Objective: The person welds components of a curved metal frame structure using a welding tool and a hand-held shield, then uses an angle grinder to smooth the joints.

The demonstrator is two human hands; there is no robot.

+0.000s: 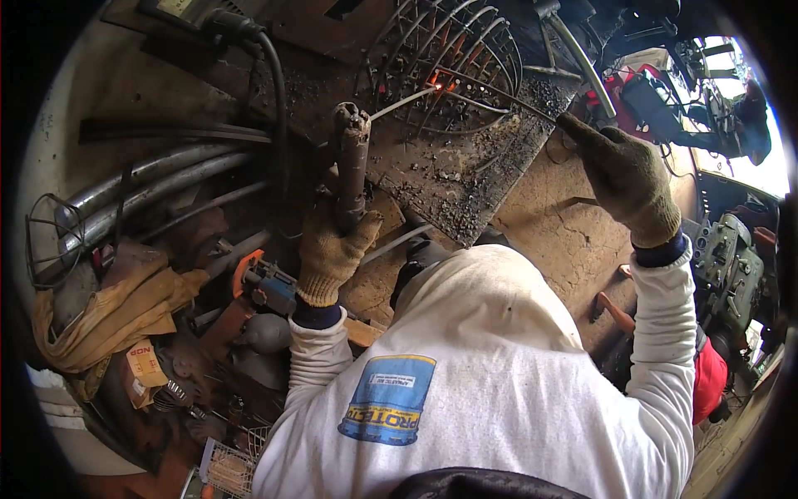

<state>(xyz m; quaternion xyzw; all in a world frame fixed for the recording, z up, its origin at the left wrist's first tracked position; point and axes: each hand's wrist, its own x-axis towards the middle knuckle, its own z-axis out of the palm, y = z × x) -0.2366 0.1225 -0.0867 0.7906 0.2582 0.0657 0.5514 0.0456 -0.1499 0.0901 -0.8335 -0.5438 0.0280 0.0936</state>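
Welding step in hand, by my reading. Right hand (625, 176), gloved, clenched on the electrode holder; welding rod (499, 91) runs far-left to a glowing point on the wire basket (449, 58), which rests on the scorched metal plate (449, 179), far centre. Left hand (332, 249) grasps an upright rusty pipe (351, 158). Next move likely calls for a steady rod tip on the joint
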